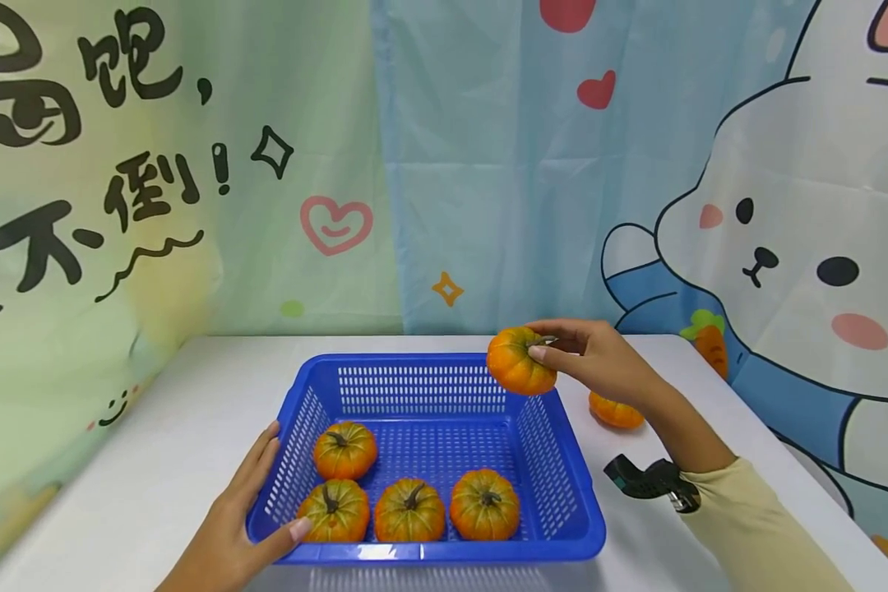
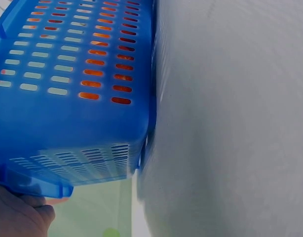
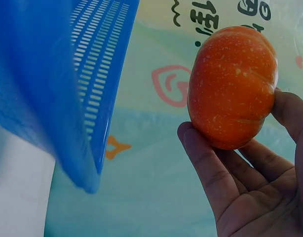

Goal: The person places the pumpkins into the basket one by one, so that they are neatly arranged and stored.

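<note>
My right hand (image 1: 592, 353) pinches a small orange pumpkin (image 1: 520, 362) near its stem, fingers and thumb on either side. The pumpkin (image 3: 234, 88) is raised above the back right corner of a blue plastic basket (image 1: 422, 552). At the basket's front left corner, my left hand (image 1: 229, 510) holds the rim, its thumb over the front edge and the fingers along the left side. Inside the basket, one pumpkin (image 1: 345, 450) sits at the left, with a front row of a left pumpkin (image 1: 335, 511), a middle pumpkin (image 1: 409, 511) and a right pumpkin (image 1: 484, 505).
Another orange pumpkin (image 1: 616, 411) lies on the white table (image 1: 155, 444) to the right of the basket, partly behind my right forearm. A printed curtain (image 1: 459, 164) with a cartoon rabbit hangs behind the table. A black camera strap (image 1: 647, 481) is on my right wrist.
</note>
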Available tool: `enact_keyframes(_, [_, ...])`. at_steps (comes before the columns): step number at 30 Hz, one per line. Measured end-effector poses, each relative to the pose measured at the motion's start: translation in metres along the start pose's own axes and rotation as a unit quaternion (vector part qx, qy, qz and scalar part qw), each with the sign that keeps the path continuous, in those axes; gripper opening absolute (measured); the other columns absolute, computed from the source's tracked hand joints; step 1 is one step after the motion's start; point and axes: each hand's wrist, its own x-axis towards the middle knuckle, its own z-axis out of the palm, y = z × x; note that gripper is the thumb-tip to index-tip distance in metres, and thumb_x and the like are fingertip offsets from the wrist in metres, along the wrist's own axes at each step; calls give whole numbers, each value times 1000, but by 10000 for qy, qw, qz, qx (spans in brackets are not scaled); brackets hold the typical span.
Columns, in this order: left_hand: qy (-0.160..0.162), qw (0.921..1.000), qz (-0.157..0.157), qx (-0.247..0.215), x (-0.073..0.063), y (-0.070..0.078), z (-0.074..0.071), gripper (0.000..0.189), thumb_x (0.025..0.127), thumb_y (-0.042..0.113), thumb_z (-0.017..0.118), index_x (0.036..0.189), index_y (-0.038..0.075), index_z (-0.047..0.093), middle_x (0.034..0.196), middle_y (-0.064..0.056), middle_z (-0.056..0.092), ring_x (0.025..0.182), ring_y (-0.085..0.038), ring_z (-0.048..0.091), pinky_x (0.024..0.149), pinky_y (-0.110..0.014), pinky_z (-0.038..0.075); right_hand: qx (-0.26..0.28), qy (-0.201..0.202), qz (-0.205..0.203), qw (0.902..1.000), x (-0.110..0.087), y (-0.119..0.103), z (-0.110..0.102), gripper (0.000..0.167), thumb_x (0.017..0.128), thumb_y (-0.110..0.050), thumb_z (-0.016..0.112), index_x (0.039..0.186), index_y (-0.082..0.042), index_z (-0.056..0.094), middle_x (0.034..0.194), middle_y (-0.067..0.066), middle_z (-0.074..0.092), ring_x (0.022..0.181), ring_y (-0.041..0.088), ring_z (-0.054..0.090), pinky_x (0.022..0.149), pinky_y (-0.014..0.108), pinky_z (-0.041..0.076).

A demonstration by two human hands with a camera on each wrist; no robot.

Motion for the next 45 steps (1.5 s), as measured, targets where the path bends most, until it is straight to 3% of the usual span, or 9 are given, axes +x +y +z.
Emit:
enact_keyframes(12, [-31,9999,-118,-6,-1,1,1,91,88,39,68,156,8,17,162,-2,7,140,-44,23,100,-55,32,70,-232,-299,9993,22,-4,16,47,96,-30,63,134,-3,58,120,11,65,102,23,65,85,33,55])
enact_keyframes(17, [13,10000,-80,23,0,1,1,91,87,38,68,156,9,18,162,0,7,141,-43,23,100,-56,31,-122,-272,-454,9985,30,-9,24,47,95,-28,63,135,-4,57,122,11,64,107,27,63,86,37,54])
enact_keyframes(22, [2,9999,-102,-53,-1,2,0,91,87,38,68,157,10,17,162,0,7,140,-44,23,99,-55,32,66,-478,-526,9974,37,-14,33,48,96,-23,63,138,-1,53,127,15,60,111,30,61,88,39,53])
enact_keyframes(31, [9,10000,-58,-24,-2,2,0,90,87,37,68,156,9,17,162,0,7,141,-44,23,100,-58,31,202,-705,-396,9965,48,-23,48,45,94,-23,64,134,-2,56,124,14,61,103,25,65,80,34,56])
enact_keyframes(37, [-21,9999,-100,-83,-1,2,0,90,88,38,67,157,11,16,162,-1,6,141,-45,20,101,-64,29,72,-874,-633,9941,61,-29,62,42,94,-24,64,130,-5,60,119,10,63,91,18,67,74,37,57])
enact_keyframes(45, [21,10000,-54,26,-1,3,-1,90,87,36,68,157,10,16,162,0,7,141,-42,23,101,-54,31,-127,-1147,-560,9917,71,-34,79,41,93,-23,64,130,-3,61,119,9,65,90,16,68,74,31,56])
